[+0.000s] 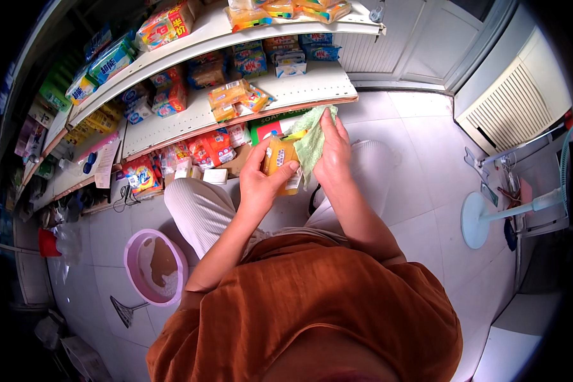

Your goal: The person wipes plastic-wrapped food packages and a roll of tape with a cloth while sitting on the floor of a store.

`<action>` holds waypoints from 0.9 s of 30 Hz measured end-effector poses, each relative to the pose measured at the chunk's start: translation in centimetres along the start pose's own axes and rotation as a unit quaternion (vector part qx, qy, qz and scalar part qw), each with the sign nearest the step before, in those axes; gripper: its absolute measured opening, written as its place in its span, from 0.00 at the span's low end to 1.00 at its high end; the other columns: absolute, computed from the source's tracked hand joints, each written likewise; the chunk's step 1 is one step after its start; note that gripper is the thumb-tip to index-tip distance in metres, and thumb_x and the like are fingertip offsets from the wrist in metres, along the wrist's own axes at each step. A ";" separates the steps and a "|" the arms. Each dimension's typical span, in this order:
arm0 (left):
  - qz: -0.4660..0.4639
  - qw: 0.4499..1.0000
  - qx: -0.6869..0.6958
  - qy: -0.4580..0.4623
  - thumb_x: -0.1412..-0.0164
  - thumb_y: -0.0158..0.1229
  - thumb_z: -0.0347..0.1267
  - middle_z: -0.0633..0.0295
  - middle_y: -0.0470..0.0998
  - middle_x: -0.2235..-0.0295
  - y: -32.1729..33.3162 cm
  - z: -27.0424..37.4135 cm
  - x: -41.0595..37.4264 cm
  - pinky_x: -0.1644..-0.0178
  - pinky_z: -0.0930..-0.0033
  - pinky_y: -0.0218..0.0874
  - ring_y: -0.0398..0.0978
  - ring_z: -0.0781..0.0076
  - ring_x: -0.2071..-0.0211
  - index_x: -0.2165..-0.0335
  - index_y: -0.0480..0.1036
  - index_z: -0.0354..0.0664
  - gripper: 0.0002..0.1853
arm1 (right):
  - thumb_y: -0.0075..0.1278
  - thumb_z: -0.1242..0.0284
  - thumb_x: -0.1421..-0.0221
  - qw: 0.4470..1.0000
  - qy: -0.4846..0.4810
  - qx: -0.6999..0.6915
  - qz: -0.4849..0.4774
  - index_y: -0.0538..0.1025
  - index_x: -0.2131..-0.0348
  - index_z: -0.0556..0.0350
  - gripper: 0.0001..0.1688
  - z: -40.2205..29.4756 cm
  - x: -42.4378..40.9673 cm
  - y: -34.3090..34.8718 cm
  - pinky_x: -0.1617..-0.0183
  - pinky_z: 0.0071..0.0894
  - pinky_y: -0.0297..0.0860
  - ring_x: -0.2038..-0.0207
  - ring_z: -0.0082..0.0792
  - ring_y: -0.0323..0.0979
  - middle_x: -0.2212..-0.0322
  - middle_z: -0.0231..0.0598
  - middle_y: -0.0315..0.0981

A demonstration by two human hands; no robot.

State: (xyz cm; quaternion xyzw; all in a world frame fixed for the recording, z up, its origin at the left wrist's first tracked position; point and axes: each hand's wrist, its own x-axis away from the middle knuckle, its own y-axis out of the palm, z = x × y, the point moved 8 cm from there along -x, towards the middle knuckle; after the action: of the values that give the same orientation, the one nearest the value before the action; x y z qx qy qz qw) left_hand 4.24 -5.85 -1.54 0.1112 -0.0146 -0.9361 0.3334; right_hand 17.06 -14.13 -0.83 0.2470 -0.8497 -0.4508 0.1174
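Observation:
In front of my knees, my left hand (262, 179) grips a wrapped yellow soap pack (279, 160), thumb across its printed front. A light green cloth (311, 143) hangs from my right hand (334, 150), pinched between fingers and thumb, and lies against the pack's right side. Just beyond my hands, several orange-yellow wrapped soap packs (228, 94) lie in a loose pile near the front edge of a white metal shelf (310, 86). A green and red box marked as soap powder (267, 129) stands below that shelf, partly hidden by the cloth and my hands.
A pink basin (130, 260) of sudsy water stands on the tiled floor to my left. The upper shelf (200, 36) holds more soap packs; red detergent bags (210, 148) sit at the bottom. A pale blue fan base (475, 219) stands to the right, near a beige louvred panel (499, 98).

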 end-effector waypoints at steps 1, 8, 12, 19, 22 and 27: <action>-0.003 0.999 0.027 -0.020 0.53 0.64 0.24 0.59 0.69 0.59 -0.1 -0.1 0.2 0.54 0.74 0.62 0.70 0.74 0.58 0.51 0.64 0.34 0.29 | 0.44 0.64 0.39 1.000 -0.005 0.012 -0.010 0.68 0.58 0.57 0.16 -0.8 -0.5 -0.3 0.57 0.29 0.69 0.63 0.26 0.71 0.64 0.34 0.71; -0.027 0.997 0.068 0.002 0.53 0.65 0.25 0.64 0.67 0.60 -0.9 1.9 -1.1 0.54 0.76 0.61 0.68 0.76 0.58 0.48 0.64 0.37 0.32 | 0.39 0.57 0.38 0.987 0.124 -0.030 -0.102 0.64 0.49 0.60 0.28 -0.3 0.2 0.2 0.50 0.32 0.66 0.54 0.30 0.68 0.55 0.41 0.67; -0.055 0.986 -0.128 0.090 0.57 0.68 0.29 0.65 0.64 0.68 -1.1 4.2 -1.9 0.60 0.79 0.57 0.62 0.77 0.66 0.50 0.69 0.40 0.32 | 0.46 0.64 0.41 0.950 0.111 0.194 -0.220 0.68 0.52 0.62 0.23 0.2 1.6 2.0 0.55 0.22 0.65 0.60 0.20 0.66 0.59 0.32 0.68; -0.050 0.962 -0.242 0.120 0.56 0.68 0.32 0.61 0.66 0.71 -0.6 5.3 -2.7 0.62 0.74 0.59 0.65 0.71 0.68 0.53 0.70 0.37 0.30 | 0.55 0.73 0.48 0.900 -0.037 0.379 -0.210 0.73 0.63 0.65 0.14 -2.0 0.8 1.4 0.63 0.18 0.61 0.68 0.16 0.62 0.68 0.30 0.68; -0.053 0.955 -0.256 0.142 0.56 0.68 0.34 0.60 0.67 0.72 0.3 5.6 -2.8 0.64 0.72 0.60 0.66 0.70 0.70 0.54 0.70 0.37 0.29 | 0.55 0.74 0.48 0.901 -0.081 0.384 -0.182 0.73 0.64 0.64 0.12 -3.0 0.9 1.0 0.63 0.19 0.62 0.66 0.17 0.62 0.68 0.31 0.69; -0.083 0.952 -0.258 0.142 0.55 0.67 0.34 0.60 0.67 0.71 1.9 6.2 -2.7 0.65 0.71 0.60 0.66 0.70 0.71 0.54 0.70 0.37 0.28 | 0.49 0.73 0.43 0.978 0.001 0.163 -0.131 0.69 0.56 0.62 0.16 -3.1 1.2 0.1 0.55 0.22 0.65 0.61 0.19 0.67 0.62 0.33 0.71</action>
State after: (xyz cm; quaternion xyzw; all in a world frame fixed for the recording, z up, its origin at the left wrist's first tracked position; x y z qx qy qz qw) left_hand 6.12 -5.89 5.25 0.1545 0.2842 -0.9068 0.2704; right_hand 17.31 -16.89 0.97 0.3721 -0.8720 -0.3176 0.0160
